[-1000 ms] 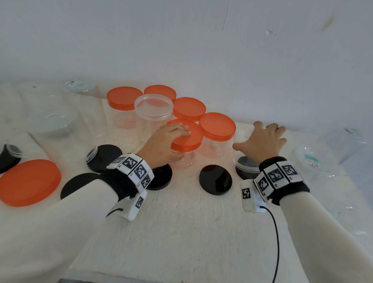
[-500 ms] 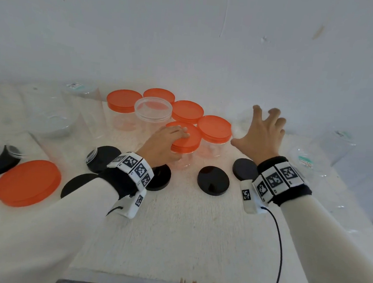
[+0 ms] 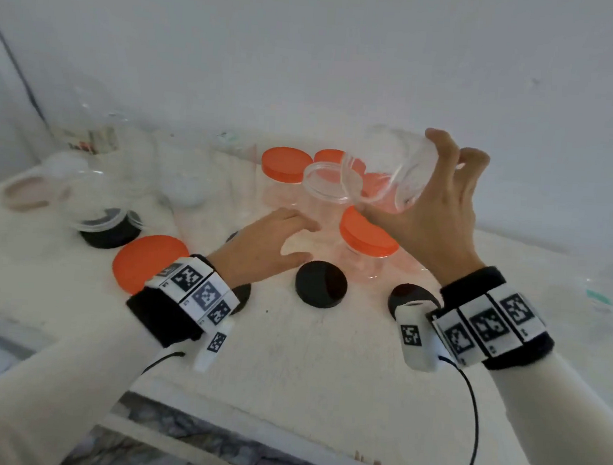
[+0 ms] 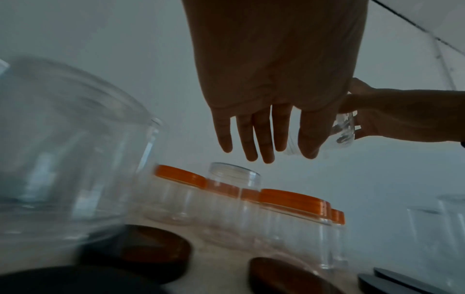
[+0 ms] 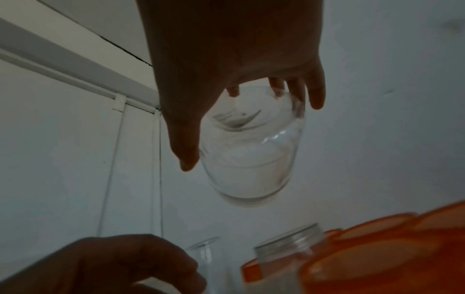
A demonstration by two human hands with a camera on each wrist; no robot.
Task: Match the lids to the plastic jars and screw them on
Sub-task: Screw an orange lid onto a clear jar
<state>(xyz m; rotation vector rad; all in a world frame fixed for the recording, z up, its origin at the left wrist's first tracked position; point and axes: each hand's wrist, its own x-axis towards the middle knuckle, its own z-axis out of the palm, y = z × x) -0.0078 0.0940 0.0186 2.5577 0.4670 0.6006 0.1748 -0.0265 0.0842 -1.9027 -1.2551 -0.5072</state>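
Overhead, right hand (image 3: 433, 219) holding clear jar (image 3: 386, 165), seemingly white tabletop (image 3: 325, 360)

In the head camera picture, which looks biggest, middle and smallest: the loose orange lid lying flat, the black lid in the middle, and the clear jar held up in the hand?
1. Clear jar, though nearness to the camera may enlarge it.
2. Loose orange lid.
3. Black lid.

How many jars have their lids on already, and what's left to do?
Several jars at the back already wear orange lids. The right hand holds a clear lidless jar tilted in the air; the left hand is open above the table. One standing jar is still lidless, and black lids and a big orange lid lie loose.
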